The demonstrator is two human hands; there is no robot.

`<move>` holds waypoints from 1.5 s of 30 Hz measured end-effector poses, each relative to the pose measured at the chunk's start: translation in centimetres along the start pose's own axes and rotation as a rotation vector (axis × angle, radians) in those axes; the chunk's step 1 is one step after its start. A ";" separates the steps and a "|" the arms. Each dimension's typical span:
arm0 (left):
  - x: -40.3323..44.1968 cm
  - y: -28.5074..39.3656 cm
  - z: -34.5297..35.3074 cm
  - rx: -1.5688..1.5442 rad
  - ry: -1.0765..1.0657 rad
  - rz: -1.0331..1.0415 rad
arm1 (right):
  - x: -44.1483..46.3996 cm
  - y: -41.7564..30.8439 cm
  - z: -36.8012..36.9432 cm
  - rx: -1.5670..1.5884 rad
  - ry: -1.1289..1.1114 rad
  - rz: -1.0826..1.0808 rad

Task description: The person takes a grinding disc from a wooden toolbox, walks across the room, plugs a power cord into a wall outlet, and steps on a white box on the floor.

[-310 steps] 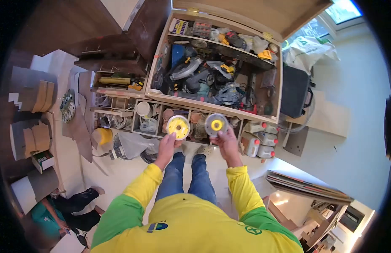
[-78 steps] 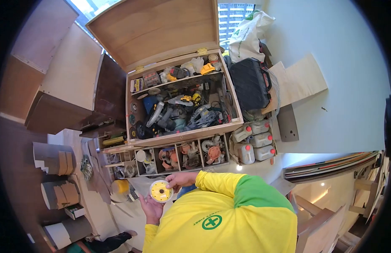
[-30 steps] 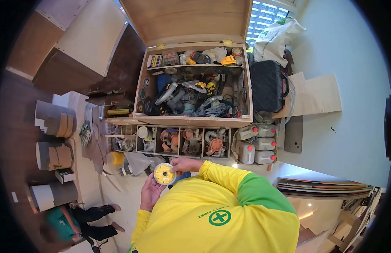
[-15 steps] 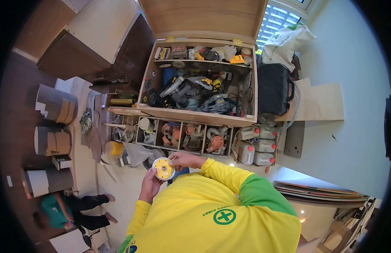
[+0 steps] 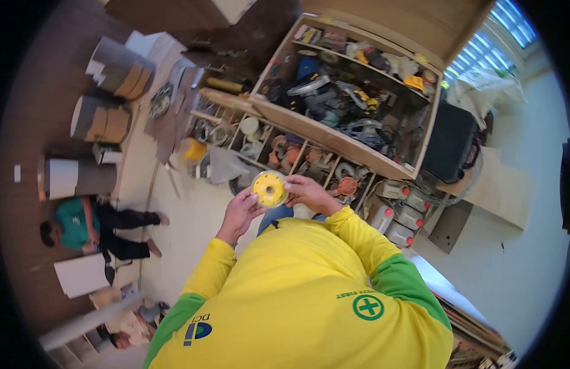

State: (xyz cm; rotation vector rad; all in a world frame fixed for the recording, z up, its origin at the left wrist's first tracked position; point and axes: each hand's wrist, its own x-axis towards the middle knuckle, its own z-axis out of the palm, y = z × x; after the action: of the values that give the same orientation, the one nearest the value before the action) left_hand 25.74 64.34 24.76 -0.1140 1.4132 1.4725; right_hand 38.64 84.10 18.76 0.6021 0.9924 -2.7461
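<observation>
Held up in front of my chest is a round yellow sanding pad (image 5: 269, 189) with a centre hole, small holes around it and a pale rim. My left hand (image 5: 239, 214) grips its lower left edge, the thumb on the face and the other fingers partly behind. On the right edge, my right hand (image 5: 308, 192) pinches the pad with thumb and fingers; some of its fingertips are hidden behind it. Beyond the hands lies a divided wooden tray (image 5: 303, 152) holding orange and grey parts.
Past the tray stands an open wooden chest (image 5: 334, 131) full of power tools. White jugs (image 5: 380, 217) with red caps and a black case (image 5: 448, 138) are to the right. A clear plastic bag (image 5: 228, 166) lies left of the tray. A person (image 5: 82, 226) stands at left.
My view has turned, so the chest and tray now appear tilted and further right. The sanding pad stays in both hands, and my left fingers have spread a little at its edge.
</observation>
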 end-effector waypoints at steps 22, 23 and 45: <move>2.0 2.6 1.3 -0.564 -0.201 0.070 | -0.6 -3.6 4.1 -0.706 0.115 -0.475; 1.9 2.7 1.5 -0.601 -0.251 0.012 | 0.9 -2.1 1.5 -0.669 0.218 -0.478; 32.1 7.9 8.1 0.168 -0.064 -0.006 | 9.4 -8.1 -29.2 -1.031 1.723 0.414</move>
State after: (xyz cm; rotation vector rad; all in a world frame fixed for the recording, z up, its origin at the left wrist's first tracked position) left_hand 10.22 91.33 10.91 0.0341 1.4760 1.3350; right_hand 37.07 108.95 -0.95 2.3993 1.7976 -0.5350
